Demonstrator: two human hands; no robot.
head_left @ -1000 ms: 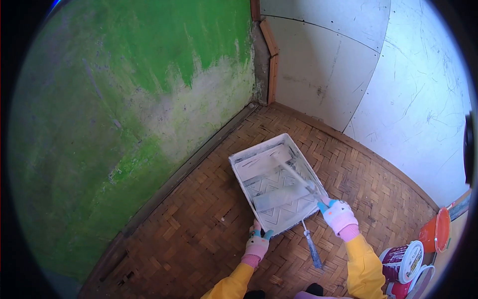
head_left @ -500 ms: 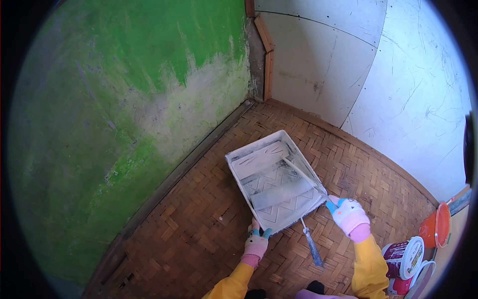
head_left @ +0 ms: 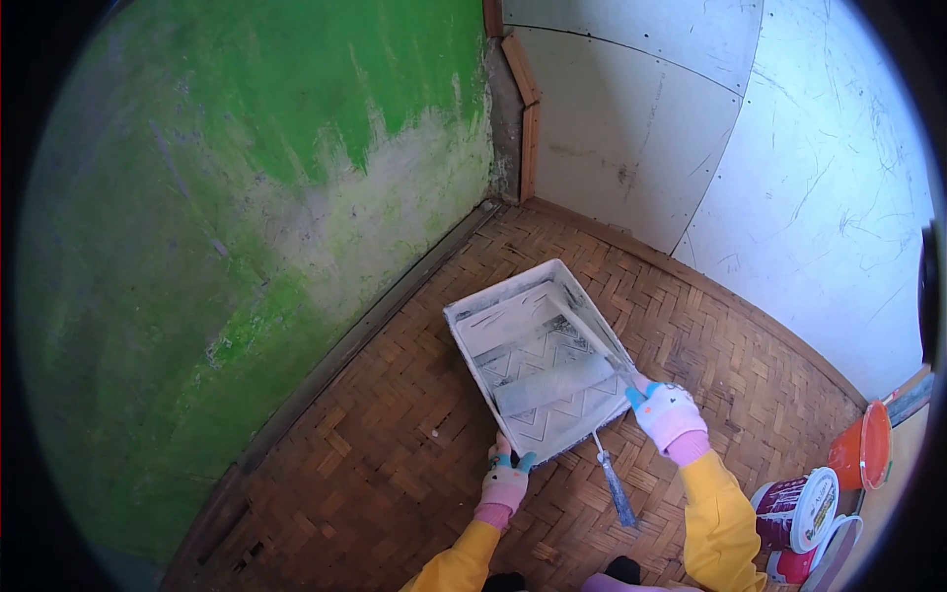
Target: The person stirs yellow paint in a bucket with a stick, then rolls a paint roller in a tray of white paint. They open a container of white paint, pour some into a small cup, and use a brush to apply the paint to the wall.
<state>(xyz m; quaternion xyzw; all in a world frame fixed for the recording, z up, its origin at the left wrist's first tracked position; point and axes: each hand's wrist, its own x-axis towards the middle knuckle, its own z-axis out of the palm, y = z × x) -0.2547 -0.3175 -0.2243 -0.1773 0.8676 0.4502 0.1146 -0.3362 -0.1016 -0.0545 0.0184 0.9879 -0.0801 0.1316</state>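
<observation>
A paint tray (head_left: 467,355) smeared with whitish paint lies tilted in view on the woven floor. My left hand (head_left: 505,483), in a white and pink glove with bluish fingertips, grips its near left corner. At the tray's right edge, my right hand (head_left: 666,412), gloved alike, is closed on a long pale stick-like tool (head_left: 589,333), whose far part lies inside the tray along the right side. A pale roller (head_left: 555,385) rests across the ridged part. A blue handle (head_left: 617,488) on a thin rod sticks out over the near edge.
An orange bucket (head_left: 861,446) and paint tubs (head_left: 797,510) stand at the lower right. A green, patchily scraped wall (head_left: 326,197) rises on the left, and white panels (head_left: 631,138) stand behind. My feet show at the bottom edge.
My right hand has moved left, closer to the tray's near right corner. The tool has shifted with it, its far end now farther up the tray. My left hand keeps its place.
</observation>
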